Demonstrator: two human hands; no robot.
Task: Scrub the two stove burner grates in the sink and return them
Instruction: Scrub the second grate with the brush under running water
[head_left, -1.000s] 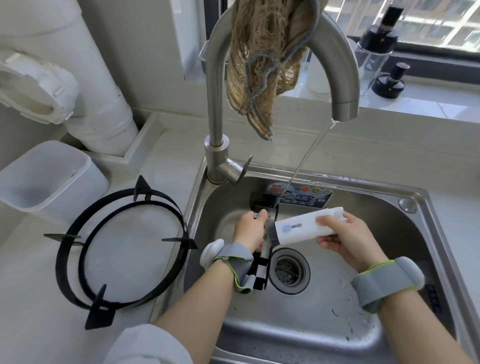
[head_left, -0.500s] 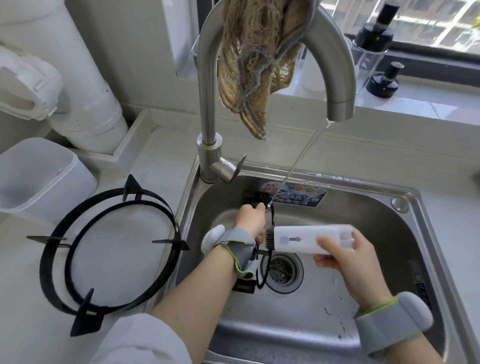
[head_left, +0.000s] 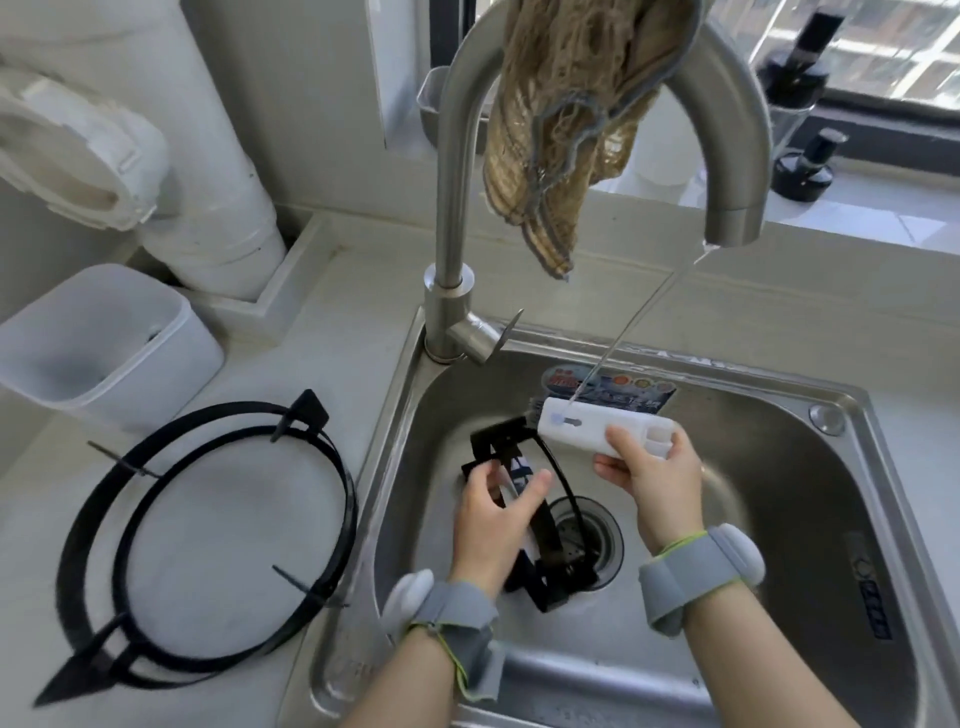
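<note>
Left hand (head_left: 493, 514) is pinching the grate (head_left: 498, 441) on edge at the sink (head_left: 805, 493) drain; right hand (head_left: 654, 483) is gripping the brush (head_left: 597, 426). Advising: rotating the grate, bristles working each prong (other grate (head_left: 208, 545) lying on worktop beside sink's left rim).

**One grate in the sink, the other on the counter to its left**

The sink grate (head_left: 545, 540) stands on edge in the sink (head_left: 857, 410), just left of the drain (head_left: 597, 535), and the left hand (head_left: 491, 525) holds it. The right hand (head_left: 660, 483) holds a brush (head_left: 582, 428) at the grate's far end, under the stream from the faucet (head_left: 454, 208) at the sink's back left corner. A cloth (head_left: 566, 130) hangs over the faucet. The counter grate (head_left: 349, 499) lies flat on the counter (head_left: 332, 332), with a tub (head_left: 104, 343) behind it and a pipe (head_left: 218, 208) behind that.
</note>
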